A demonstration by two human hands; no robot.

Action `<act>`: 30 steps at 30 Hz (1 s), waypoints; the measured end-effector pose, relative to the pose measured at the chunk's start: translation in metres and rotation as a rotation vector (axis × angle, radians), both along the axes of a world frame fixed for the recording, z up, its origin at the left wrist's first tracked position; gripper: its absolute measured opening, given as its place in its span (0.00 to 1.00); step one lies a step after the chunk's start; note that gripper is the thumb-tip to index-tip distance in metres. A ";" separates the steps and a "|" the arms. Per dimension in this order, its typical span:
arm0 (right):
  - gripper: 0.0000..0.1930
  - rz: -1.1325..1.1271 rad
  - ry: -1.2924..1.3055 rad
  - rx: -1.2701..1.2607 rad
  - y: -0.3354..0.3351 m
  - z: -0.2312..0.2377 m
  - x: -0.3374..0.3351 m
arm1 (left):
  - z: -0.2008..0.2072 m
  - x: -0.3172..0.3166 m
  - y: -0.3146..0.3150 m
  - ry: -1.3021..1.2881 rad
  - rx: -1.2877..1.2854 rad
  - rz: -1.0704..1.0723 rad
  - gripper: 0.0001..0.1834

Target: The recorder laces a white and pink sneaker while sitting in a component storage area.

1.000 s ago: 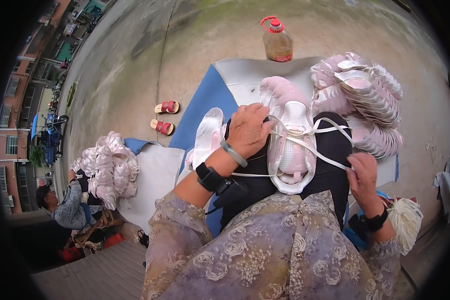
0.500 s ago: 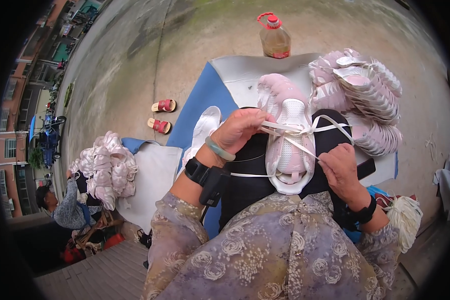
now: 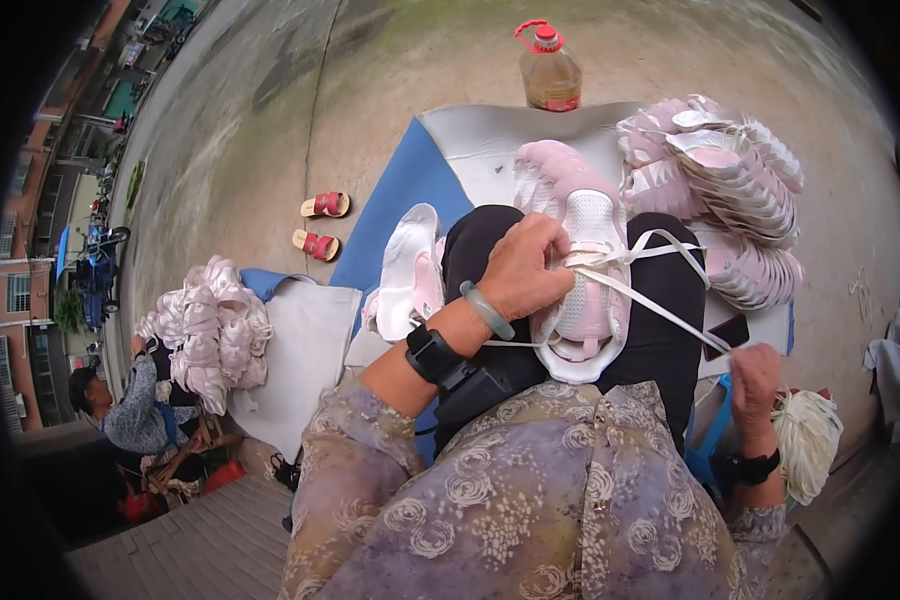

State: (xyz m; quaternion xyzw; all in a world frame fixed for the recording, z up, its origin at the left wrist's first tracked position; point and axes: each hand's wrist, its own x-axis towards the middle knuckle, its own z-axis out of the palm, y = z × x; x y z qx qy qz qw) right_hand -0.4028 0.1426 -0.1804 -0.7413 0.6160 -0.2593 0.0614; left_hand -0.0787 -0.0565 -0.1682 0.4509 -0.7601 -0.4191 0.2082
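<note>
A pink and white shoe upper (image 3: pixel 615 318) lies across my black-trousered lap, its heel opening toward me. It is joined to a row of further uppers (image 3: pixel 545 172) stretching away from me. Over its lacing area my left hand (image 3: pixel 530 265) is closed, pinching the white lace beside the crossing. A white shoelace (image 3: pixel 660 307) runs taut from there to my right hand (image 3: pixel 755 380), which is closed on its end, out to the right beyond my knee. Another lace loop (image 3: pixel 675 238) hangs loosely over my right thigh. My fingers partly hide the lace crossing.
Stacked pink and white uppers (image 3: pixel 735 190) rest at the right on a blue and white sheet (image 3: pixel 400 190). A dark flat object (image 3: pixel 727 337) and a white lace bundle (image 3: pixel 808 440) are near my right hand. Beyond are a bottle (image 3: pixel 550 75), red sandals (image 3: pixel 320 225) and another person (image 3: pixel 135 415).
My right hand has moved right and toward me, drawing the lace out longer and straighter. My left hand has shifted right and slightly nearer, down onto the shoe upper.
</note>
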 end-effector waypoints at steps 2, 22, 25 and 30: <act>0.13 0.037 -0.128 0.009 -0.014 0.010 0.022 | 0.003 0.002 0.001 0.012 0.105 0.067 0.12; 0.21 0.068 -0.251 -0.001 -0.107 0.010 0.134 | -0.005 -0.034 0.030 -0.098 -0.526 -0.001 0.04; 0.16 0.111 -0.230 -0.033 -0.114 0.005 0.133 | -0.013 -0.037 0.026 -0.089 -0.523 0.017 0.05; 0.13 0.115 -0.223 0.037 -0.122 -0.001 0.129 | -0.018 -0.040 0.022 -0.095 -0.510 0.027 0.06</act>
